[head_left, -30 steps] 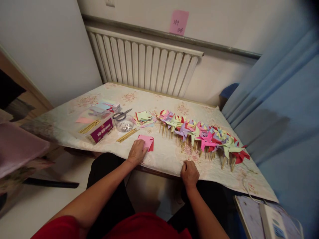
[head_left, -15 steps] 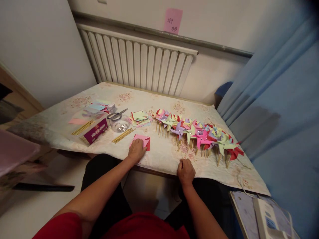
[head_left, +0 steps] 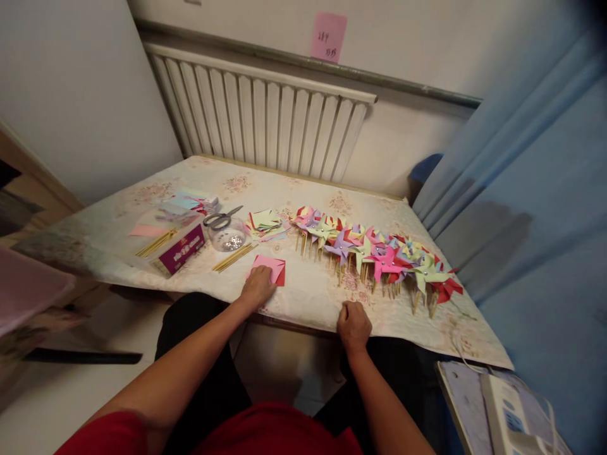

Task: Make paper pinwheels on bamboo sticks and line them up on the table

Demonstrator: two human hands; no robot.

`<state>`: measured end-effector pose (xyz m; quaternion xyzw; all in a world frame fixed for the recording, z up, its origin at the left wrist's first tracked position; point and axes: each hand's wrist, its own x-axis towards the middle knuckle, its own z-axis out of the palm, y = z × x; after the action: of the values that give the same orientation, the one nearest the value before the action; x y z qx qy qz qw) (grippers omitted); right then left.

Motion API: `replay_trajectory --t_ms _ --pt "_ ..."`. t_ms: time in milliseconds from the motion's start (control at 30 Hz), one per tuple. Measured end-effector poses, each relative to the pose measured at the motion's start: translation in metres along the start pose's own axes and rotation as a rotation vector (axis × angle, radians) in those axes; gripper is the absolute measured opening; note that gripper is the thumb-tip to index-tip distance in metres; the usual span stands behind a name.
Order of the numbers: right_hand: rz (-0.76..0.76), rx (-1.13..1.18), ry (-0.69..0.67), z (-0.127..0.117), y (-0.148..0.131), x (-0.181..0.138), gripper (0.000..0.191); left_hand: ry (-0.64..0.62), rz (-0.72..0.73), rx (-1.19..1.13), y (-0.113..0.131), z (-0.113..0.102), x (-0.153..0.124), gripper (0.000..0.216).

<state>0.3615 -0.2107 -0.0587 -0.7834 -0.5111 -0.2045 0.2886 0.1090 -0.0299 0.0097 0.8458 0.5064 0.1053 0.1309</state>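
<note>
My left hand [head_left: 258, 287] rests at the near edge of the table, its fingers bent and closed on a pink paper square [head_left: 274, 263] with cut corners. Red paper [head_left: 281, 277] shows under the pink at the right side. The hand covers the lower left of these sheets. My right hand [head_left: 355, 325] is a fist on the table edge, and nothing sticks out of it. Beyond it stand rows of colourful paper pinwheels [head_left: 367, 253] on sticks. Loose wooden sticks [head_left: 234, 258] lie just left of the pink paper.
Behind the sticks are a clear bowl [head_left: 227, 240] of small shiny pieces, scissors [head_left: 222, 219] and a stack of cut paper [head_left: 266, 222]. A purple-fronted box [head_left: 183, 249] holds more sticks. Paper scraps [head_left: 183, 203] lie at the left. A power strip [head_left: 509, 417] is at the lower right.
My left hand has slid slightly left and toward me, uncovering a little more of the pink paper. The right fist stays in place.
</note>
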Motion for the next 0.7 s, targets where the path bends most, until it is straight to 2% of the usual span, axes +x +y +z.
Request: replay_trajectory --t_ms 433,700 --pt "0.019 0.002 -0.009 0.001 -0.003 0.004 0.018 0.017 0.071 0.024 -0.015 0.013 0.011 0.032" --pt "0.017 0.005 0.004 0.001 -0.005 0.006 0.019 0.049 0.143 0.01 -0.021 0.013 0.014 0.032"
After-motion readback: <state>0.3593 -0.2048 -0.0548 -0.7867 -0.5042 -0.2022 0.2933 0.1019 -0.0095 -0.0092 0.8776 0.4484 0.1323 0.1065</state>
